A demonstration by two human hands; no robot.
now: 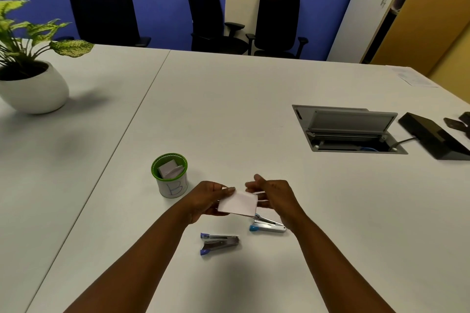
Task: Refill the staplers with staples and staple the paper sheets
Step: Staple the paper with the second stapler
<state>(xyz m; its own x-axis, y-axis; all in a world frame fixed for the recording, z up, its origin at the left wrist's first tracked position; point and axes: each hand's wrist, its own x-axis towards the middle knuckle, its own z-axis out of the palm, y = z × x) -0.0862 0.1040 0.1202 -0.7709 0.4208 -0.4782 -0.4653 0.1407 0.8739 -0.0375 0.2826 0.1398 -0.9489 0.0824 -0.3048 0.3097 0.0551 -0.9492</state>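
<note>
My left hand (207,199) pinches a small stack of white paper sheets (239,203) by its left edge, a little above the table. Just right of the stack, my right hand (273,195) hovers with fingers loosely curled, their tips at its top right corner; what they hold I cannot tell. Under the sheets lies a light-blue-tipped stapler (268,225), its top hinged open. A second stapler (219,242) with purple-blue tips lies open nearer to me. A green-rimmed white cup (170,175) marked "B" holds folded papers, left of my hands.
A potted plant (30,79) stands at the far left. An open cable hatch (348,129) is set in the white table (229,109) at right, with a black device (435,137) beyond it. Three black chairs stand behind the table. A printed sheet (414,77) lies at far right.
</note>
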